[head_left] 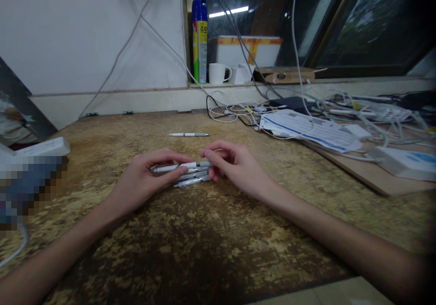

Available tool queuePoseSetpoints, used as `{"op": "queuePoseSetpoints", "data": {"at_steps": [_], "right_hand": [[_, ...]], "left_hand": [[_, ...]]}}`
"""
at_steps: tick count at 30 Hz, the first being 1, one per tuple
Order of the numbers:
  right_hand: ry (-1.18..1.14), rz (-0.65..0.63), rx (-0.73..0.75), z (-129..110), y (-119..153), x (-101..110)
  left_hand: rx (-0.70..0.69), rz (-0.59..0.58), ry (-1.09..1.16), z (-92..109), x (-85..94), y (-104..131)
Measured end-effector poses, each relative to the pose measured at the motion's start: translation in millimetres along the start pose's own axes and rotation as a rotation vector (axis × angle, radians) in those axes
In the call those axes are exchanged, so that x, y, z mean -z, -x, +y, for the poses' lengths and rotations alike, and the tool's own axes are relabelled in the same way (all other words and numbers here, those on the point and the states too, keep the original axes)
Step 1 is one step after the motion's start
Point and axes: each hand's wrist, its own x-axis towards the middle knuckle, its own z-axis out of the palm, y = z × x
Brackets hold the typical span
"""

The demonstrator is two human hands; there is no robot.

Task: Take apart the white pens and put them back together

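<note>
My left hand [153,171] is closed on a white and grey pen [190,166], with its thumb along the near side and fingers over the far side. At the pen's right end, my right hand [230,159] pinches the grey part between thumb and fingers. Just below it lie more white and grey pens [194,176], close together and slightly fanned; the right fingers cover their right ends. Nearest to me is a pen with a clear-looking barrel [192,182]. Beyond both hands, a single white and grey pen [189,135] rests on the worn wooden table [177,250].
Tangled cables [235,110] and printed paper [309,128] cover the back right, beside a white box-like device [405,162] on a board [368,178]. A white power strip [44,146] sits at left. A spray can [200,41] and white mug [218,73] stand on the windowsill.
</note>
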Motion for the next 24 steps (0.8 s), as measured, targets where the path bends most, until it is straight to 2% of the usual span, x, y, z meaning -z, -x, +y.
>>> {"op": "queuePoseSetpoints", "data": {"at_steps": [6, 10, 16, 21, 24], "right_hand": [[0.098, 0.005, 0.042, -3.7, 2.3, 0.9], [0.039, -0.065, 0.005, -2.8, 3.0, 0.7], [0.047, 0.010, 0.032, -3.6, 2.3, -0.2], [0.028, -0.053, 0.003, -2.6, 2.6, 0.5], [0.043, -0.055, 0.034, -3.4, 3.3, 0.7]], "left_hand": [[0.027, 0.027, 0.003, -0.2, -2.3, -0.1], [0.020, 0.010, 0.012, -0.9, -3.5, 0.7], [0.029, 0.037, 0.024, 0.5, -4.6, 1.4], [0.032, 0.027, 0.038, 2.1, -4.8, 0.9], [0.055, 0.019, 0.063, 2.6, -4.4, 0.9]]}}
